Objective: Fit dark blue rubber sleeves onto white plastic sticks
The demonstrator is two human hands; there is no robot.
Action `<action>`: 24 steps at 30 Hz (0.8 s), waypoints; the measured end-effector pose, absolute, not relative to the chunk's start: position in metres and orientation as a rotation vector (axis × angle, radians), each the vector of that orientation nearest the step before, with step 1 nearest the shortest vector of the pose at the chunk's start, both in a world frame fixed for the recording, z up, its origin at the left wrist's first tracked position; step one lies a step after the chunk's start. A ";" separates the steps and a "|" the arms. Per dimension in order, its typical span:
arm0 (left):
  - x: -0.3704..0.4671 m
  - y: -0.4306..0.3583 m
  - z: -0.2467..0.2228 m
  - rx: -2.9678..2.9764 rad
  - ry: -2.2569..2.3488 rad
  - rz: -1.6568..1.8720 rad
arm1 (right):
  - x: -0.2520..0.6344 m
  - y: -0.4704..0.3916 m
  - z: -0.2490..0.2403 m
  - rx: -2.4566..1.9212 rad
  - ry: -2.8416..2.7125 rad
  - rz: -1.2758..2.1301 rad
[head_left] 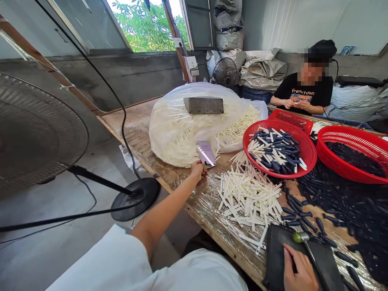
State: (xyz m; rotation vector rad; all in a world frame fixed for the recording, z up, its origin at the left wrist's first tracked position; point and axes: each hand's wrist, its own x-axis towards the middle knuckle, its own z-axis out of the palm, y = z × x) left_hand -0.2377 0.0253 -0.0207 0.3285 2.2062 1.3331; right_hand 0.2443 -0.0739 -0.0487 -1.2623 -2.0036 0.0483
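My left hand (197, 169) is stretched far forward, its fingers closed on the lower edge of a phone (208, 158). The phone leans at the foot of a big clear plastic bag (172, 125) full of pale strips. My right hand (298, 268) lies with fingers extended on a black slab (275, 246) at the table's near edge. Right beside those fingers is a small hammer (300, 237) with a yellow-green head. Between my hands spreads a loose pile of white flat strips (248, 194). Dark blue handles (306, 218) are scattered beyond the slab.
A red basket (312, 151) holds mixed handles and strips; another red basket (339, 173) holds dark handles. A grey metal block (206, 106) weighs on the bag. A standing fan (42, 133) is at left. Across the table a person (303, 95) works with both hands.
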 end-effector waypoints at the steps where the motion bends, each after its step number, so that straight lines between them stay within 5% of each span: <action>1: -0.237 0.024 -0.020 0.289 2.174 1.349 | 0.245 -0.074 -0.050 -1.260 -2.012 0.044; 15: -0.252 0.001 -0.017 0.037 2.168 1.583 | 0.238 -0.076 -0.039 -1.268 -1.987 0.087; 24: -0.219 -0.014 -0.010 0.642 2.439 1.545 | 0.239 -0.079 -0.038 -1.293 -1.993 0.125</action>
